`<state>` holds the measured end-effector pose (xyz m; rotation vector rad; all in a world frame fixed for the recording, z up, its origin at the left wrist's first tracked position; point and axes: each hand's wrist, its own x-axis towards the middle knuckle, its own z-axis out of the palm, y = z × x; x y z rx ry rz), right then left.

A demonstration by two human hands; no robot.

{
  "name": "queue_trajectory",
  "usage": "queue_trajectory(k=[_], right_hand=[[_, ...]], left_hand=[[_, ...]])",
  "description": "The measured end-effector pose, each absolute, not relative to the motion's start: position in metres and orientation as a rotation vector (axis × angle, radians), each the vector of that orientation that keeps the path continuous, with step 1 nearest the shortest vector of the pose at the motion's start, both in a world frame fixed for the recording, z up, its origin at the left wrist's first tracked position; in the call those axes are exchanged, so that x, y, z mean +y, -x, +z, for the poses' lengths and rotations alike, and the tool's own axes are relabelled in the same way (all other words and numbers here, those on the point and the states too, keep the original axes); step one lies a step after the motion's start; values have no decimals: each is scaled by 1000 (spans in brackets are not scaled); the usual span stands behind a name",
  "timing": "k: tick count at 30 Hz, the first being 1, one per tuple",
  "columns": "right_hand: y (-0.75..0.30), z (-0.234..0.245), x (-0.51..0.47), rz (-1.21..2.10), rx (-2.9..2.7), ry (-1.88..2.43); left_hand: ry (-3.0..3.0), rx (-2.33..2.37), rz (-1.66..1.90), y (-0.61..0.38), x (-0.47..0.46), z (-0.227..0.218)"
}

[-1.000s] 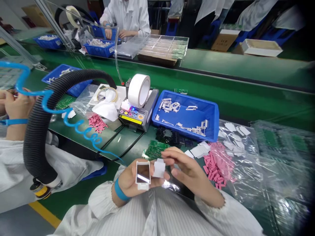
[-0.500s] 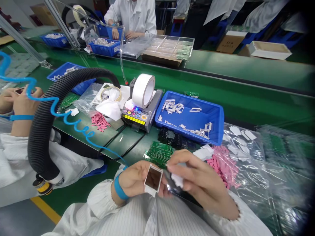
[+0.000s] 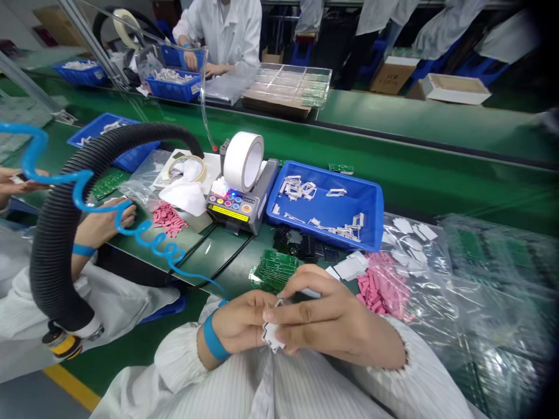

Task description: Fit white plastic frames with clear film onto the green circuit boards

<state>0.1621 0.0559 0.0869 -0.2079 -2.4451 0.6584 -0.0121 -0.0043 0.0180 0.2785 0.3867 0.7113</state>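
My left hand (image 3: 238,320) is closed round a small white-framed screen part (image 3: 271,336), of which only a white corner shows below my fingers. My right hand (image 3: 323,317) lies over the part from the right, its fingers pressed flat on the face and hiding it. Both hands sit close to my body, just in front of a stack of green circuit boards (image 3: 274,269). White pads (image 3: 351,267) and pink strips (image 3: 379,288) lie on plastic to the right of my hands.
A tape dispenser (image 3: 239,201) with a white roll stands beside a blue tray (image 3: 325,203) of white frames. A black hose (image 3: 65,203) and blue coiled tube (image 3: 144,233) cross the left. A co-worker's hand (image 3: 105,221) rests at left. Another person (image 3: 222,29) sits beyond the green conveyor (image 3: 437,157).
My right hand has moved left and down onto the screen part, covering the face that showed before. The co-worker's hand at left has come down to the table edge.
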Motion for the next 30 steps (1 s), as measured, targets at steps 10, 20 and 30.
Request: queue_trajectory(k=[10,20,30], right_hand=[[-194,78,36,640,-2394,505],[-274,9,28,564,-2274,2234],[-267,5,31,495,-2312,2141]], left_hand=[[-371,331,730,16,-10,11],[-358,309,802,10,1,11],[-362,472,865,12,-1,14]])
